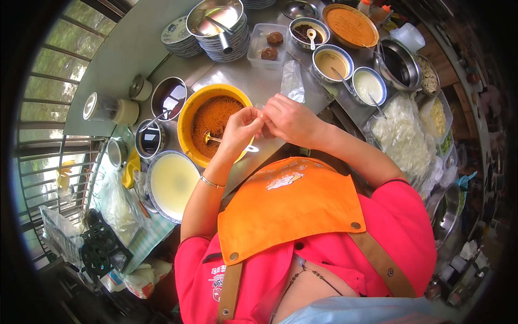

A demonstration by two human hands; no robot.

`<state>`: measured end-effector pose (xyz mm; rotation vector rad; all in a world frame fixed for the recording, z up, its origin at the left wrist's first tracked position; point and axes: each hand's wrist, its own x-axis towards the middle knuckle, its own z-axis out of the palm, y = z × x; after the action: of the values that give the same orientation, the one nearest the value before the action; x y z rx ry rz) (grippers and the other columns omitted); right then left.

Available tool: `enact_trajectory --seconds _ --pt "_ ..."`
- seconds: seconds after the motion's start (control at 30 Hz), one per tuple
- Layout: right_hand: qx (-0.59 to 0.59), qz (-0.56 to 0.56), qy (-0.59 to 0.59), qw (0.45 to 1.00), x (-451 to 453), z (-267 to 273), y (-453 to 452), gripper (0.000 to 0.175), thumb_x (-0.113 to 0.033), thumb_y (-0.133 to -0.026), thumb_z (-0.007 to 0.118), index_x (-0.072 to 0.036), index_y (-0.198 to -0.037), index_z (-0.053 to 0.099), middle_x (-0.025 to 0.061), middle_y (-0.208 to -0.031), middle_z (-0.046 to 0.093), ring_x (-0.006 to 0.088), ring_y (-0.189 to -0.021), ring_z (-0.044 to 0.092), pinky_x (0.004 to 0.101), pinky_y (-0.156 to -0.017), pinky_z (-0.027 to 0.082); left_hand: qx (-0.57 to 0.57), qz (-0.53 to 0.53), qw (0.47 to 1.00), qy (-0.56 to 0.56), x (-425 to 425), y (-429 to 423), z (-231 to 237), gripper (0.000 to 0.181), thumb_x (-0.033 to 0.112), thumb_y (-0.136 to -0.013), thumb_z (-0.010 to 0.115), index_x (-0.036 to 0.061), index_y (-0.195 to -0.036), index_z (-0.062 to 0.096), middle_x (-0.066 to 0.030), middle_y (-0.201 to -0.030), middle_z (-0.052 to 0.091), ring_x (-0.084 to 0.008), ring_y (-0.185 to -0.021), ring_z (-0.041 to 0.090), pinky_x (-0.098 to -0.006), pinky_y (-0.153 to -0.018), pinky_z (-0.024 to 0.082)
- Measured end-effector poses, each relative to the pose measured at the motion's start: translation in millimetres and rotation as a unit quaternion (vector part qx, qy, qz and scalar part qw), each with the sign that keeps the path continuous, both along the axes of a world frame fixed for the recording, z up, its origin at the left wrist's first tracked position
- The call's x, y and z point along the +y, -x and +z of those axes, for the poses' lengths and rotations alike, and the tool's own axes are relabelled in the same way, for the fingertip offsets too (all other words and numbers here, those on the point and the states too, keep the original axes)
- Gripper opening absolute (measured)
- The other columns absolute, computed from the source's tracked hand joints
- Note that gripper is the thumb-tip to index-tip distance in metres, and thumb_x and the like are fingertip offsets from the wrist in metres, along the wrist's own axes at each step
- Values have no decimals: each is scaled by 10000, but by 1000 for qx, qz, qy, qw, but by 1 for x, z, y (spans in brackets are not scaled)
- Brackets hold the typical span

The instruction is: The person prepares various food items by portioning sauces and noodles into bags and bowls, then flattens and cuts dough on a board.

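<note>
My left hand [243, 125] and my right hand [289, 117] meet fingertip to fingertip over the steel counter, just right of a yellow basin [185, 121] of red-brown chilli sauce. A small pale bit shows between the pinched fingers; what it is cannot be made out. In the basin rests a ladle [208, 137], its handle passing behind my left wrist. Beyond my right hand lies a crumpled clear plastic bag [292, 83]. The large blue-rimmed bowl [172, 182] of pale yellow liquid stands near my left forearm.
Plate stacks [224, 48] with a steel pan [214, 18] stand at the back, beside a plastic box [267, 40]. Sauce bowls [332, 62] and a bag of pale shredded food [402, 133] line the right. Dark liquid fills a pot [169, 99] and a small bowl [149, 139] at left.
</note>
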<state>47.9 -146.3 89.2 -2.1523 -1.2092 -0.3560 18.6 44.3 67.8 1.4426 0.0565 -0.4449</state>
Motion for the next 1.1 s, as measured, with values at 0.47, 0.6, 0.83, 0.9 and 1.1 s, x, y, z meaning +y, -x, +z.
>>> enact_trajectory --seconds 0.47,0.6,0.83,0.9,1.1 --pt "182 -21 -124 975 -15 -10 1 138 -107 -875 681 -9 -883 584 115 -828 621 295 -768 622 373 -692 496 -106 28 992 -55 -14 -4 -40 125 133 -926 656 15 -933 613 13 -852 588 -67 -761 533 -213 -648 432" --pt "396 -117 -190 891 -28 -24 -9 161 -119 -866 698 -6 -858 585 121 -816 644 234 -731 645 335 -672 495 -393 25 872 -290 -44 -8 -33 279 44 -899 636 0 -1175 634 -137 -1261 571 -335 -1239 503 -419 -1035 407" --pt "351 -107 -153 918 -62 -30 -38 174 -129 -840 707 -12 -827 578 134 -805 633 268 -742 629 341 -686 484 -336 13 907 -255 -84 -27 -51 213 53 -896 615 11 -1100 657 -148 -1289 559 -390 -1334 427 -464 -1088 364" --pt "331 -103 -143 927 -72 -34 -47 178 -126 -834 708 -11 -816 573 135 -796 626 277 -748 624 347 -694 483 -304 11 933 -193 -96 -35 -62 203 56 -903 595 11 -1089 665 -137 -1281 564 -384 -1327 432 -461 -1094 359" --pt "368 -84 -172 910 -91 -59 -76 179 -111 -841 704 -11 -799 561 125 -768 617 245 -717 626 341 -665 481 -265 19 925 -271 -115 -64 -73 206 124 -944 566 20 -1091 665 -130 -1342 527 -365 -1398 345 -466 -1136 297"
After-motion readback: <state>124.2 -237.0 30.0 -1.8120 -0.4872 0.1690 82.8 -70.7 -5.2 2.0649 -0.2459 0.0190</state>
